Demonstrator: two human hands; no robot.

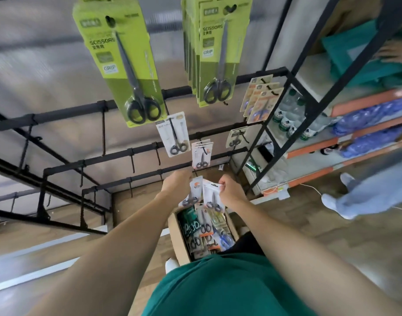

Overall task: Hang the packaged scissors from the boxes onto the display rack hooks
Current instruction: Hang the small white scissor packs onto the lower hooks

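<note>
From the head view, both bare arms reach forward and down over an open box (179,247) on the wooden floor, just in front of the person's green shirt. The box is packed with carded scissors, some black-handled, one blue (225,239).

The left hand (176,183) holds a white pack (194,192) by its upper part, fingers curled round the card, black scissors hanging below. The right hand (229,190) pinches the top edge of a second white pack (213,197), just right of the first; the two cards touch or nearly touch. Both packs hang above the box, just below the lower bar of the rack (136,176).

The black rack rises ahead with bars and bare hooks (133,164) on the left. Nearest the camera, at the top, hang green packs (125,65) of long black scissors, one on the left and a thick stack (216,53) on the right. Farther down hang a white pack (174,133), a small stack (201,153) right above the hands, beige packs (260,103) and a single beige one (236,137) on the right.

To the right stands a shelf (309,147) with water bottles (293,115) and blue goods. Another person's legs (355,197) are at the far right, blurred.
</note>
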